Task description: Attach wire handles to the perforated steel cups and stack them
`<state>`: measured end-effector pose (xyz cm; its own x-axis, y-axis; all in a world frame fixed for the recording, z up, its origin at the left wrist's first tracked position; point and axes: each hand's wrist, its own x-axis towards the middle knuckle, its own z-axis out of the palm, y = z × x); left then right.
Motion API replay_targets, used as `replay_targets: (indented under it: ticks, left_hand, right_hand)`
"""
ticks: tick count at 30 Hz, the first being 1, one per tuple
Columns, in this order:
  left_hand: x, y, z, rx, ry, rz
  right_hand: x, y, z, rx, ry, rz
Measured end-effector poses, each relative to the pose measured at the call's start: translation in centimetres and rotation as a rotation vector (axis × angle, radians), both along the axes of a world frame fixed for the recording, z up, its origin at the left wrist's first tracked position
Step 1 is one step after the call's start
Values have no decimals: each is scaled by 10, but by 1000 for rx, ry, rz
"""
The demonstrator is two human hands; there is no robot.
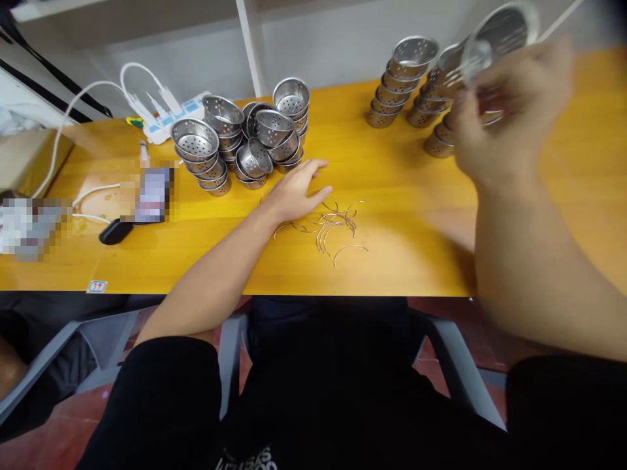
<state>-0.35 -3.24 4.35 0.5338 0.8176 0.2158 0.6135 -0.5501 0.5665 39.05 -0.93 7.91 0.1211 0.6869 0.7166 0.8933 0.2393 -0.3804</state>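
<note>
My right hand [514,121], smeared by motion, is raised at the upper right with its fingers on a perforated metal cup [509,32], above the right-hand stacks. Partly hidden behind that hand is a short stack of such cups [439,143]. Palm down over the table, my left hand [298,189] has its fingers stretched out and holds nothing visible. Beside and below it lie several thin curved wires [336,228]. Just beyond its fingers stands a cluster of stacked perforated metal cups [255,156], some tilted.
Another tall cup stack [392,88] leans at the back right. A phone [153,194], a black oval object [116,231], white cables and a power strip [171,117] occupy the left of the yellow table [392,261]. Someone's knee [10,365] shows at the lower left.
</note>
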Motion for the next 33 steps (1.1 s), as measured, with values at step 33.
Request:
replay_targets:
  ticks: [33]
  left_hand:
    - [7,19,-21,-38,-205,79]
  right_hand:
    - [-101,-49,-24,-633,-257,986]
